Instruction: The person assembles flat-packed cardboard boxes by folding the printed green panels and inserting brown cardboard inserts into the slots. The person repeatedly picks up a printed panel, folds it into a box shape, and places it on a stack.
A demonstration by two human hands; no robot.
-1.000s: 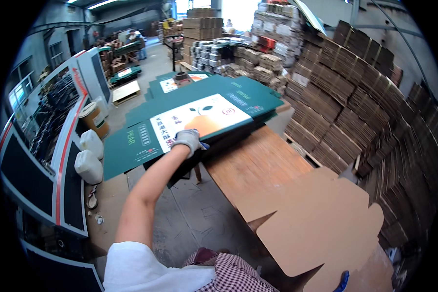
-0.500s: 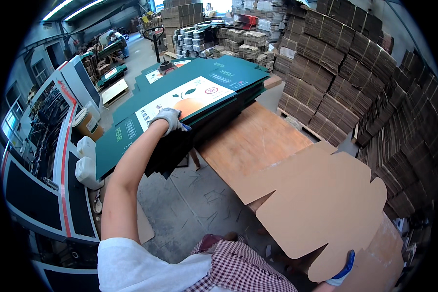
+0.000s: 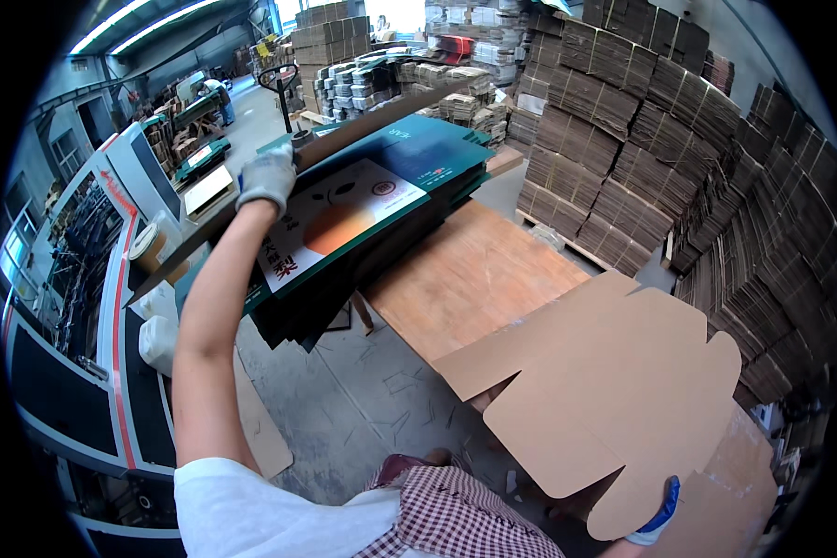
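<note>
We grasp a tilted cardboard sheet (image 3: 372, 122) in our gloved left hand (image 3: 268, 177) over a green printed stack (image 3: 428, 153), upper centre of the frame; at lower right, our right hand (image 3: 657, 519) touches a brown blank (image 3: 595, 381) on a wooden table (image 3: 484, 265), its grip unclear.

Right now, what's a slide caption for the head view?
Left hand holds a tilted cardboard sheet above the green stack; right hand at the brown blank's edge.
</note>
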